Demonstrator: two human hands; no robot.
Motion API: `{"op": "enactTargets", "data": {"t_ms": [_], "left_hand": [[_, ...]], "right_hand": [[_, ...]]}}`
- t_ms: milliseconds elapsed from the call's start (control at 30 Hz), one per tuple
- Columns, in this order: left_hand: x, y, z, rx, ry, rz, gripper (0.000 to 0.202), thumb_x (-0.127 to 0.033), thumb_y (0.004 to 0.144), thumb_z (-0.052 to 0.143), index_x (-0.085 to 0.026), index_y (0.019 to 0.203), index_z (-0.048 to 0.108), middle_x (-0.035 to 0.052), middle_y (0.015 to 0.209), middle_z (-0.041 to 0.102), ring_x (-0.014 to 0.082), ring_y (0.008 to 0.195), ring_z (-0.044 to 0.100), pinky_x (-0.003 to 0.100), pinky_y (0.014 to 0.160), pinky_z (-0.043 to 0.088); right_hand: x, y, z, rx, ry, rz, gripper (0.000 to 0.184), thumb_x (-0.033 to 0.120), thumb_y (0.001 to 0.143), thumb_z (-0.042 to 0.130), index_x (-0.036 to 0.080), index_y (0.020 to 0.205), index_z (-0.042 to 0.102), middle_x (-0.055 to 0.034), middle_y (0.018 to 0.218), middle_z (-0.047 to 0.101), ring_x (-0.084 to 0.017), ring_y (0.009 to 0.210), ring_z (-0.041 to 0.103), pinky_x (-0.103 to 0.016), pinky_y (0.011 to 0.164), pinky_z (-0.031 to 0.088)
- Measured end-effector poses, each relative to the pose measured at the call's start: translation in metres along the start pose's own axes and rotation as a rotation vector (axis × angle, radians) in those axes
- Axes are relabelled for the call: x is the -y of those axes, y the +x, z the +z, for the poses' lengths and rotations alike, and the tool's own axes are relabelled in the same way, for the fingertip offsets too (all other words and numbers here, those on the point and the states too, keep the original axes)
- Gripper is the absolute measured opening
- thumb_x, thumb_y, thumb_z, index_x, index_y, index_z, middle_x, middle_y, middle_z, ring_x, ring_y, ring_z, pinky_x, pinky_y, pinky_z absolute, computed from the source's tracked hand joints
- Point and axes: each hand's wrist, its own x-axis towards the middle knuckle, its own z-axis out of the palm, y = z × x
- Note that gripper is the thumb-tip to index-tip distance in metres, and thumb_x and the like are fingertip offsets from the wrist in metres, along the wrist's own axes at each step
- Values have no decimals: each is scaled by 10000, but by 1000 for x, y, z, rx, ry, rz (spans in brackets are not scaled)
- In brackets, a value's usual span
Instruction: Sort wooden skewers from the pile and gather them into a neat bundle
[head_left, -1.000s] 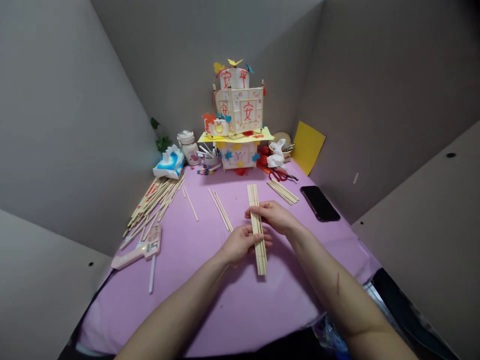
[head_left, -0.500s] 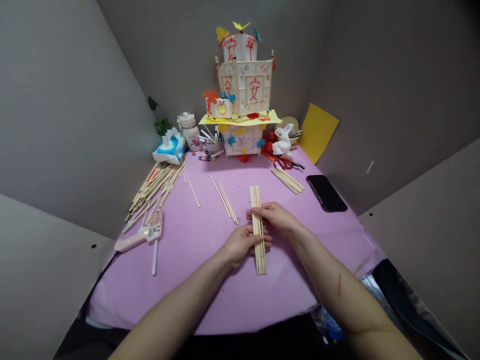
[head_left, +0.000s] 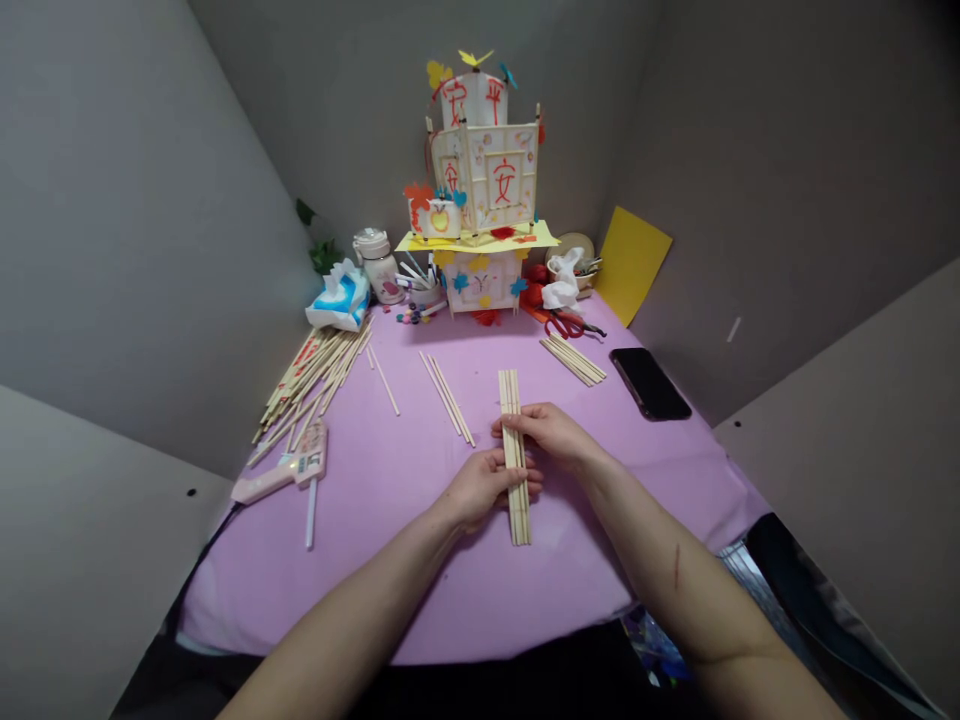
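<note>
Both hands grip one flat row of wooden sticks [head_left: 518, 520], held lengthwise away from me over the table's middle. My left hand [head_left: 484, 488] clasps its lower half, thumb on top and fingers passing beneath. Farther up, my right hand [head_left: 551, 430] pinches the row from the right side, with fingertips showing at its left edge. Faint marks cross the sticks. A few loose sticks [head_left: 448, 400] lie just beyond my left hand, and a short bundle of sticks [head_left: 572, 360] rests beyond my right hand.
A pink glue gun [head_left: 292, 475] with a glue stick lies left, near a large stick pile [head_left: 315, 375]. A phone [head_left: 649, 384] lies right. At the back stand a decorated paper lantern [head_left: 487, 180], tissues [head_left: 339, 300], a jar [head_left: 379, 270] and red-handled scissors [head_left: 566, 323].
The hands and the row of sticks keep the same hold. The whole view has shifted very slightly; nothing on the table has visibly moved.
</note>
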Motion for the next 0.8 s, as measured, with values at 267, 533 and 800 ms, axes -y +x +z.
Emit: {"op": "enactTargets", "data": {"t_ms": [267, 533, 800], "left_hand": [[2, 0, -1, 8, -4, 9, 258, -191, 720, 729, -101, 944, 638, 143, 887, 720, 214, 759, 710, 394, 778, 564], [5, -1, 0, 45, -5, -11, 218, -163, 734, 703, -97, 934, 644, 174, 944, 709, 239, 787, 714, 430, 807, 571], [6, 0, 1, 45, -9, -9, 186, -142, 742, 685, -93, 915, 635, 158, 919, 714, 233, 782, 717, 437, 816, 570]], "right_hand": [[5, -3, 1, -3, 14, 14, 197, 338, 759, 678, 156, 763, 753, -95, 798, 728, -162, 666, 613, -297, 658, 500], [9, -6, -2, 55, 87, 28, 233, 360, 745, 723, 164, 863, 766, -108, 934, 737, -197, 845, 659, -320, 779, 517], [9, -8, -2, 71, 72, -9, 168, 324, 799, 662, 180, 791, 747, -95, 865, 730, -176, 770, 657, -333, 768, 527]]}}
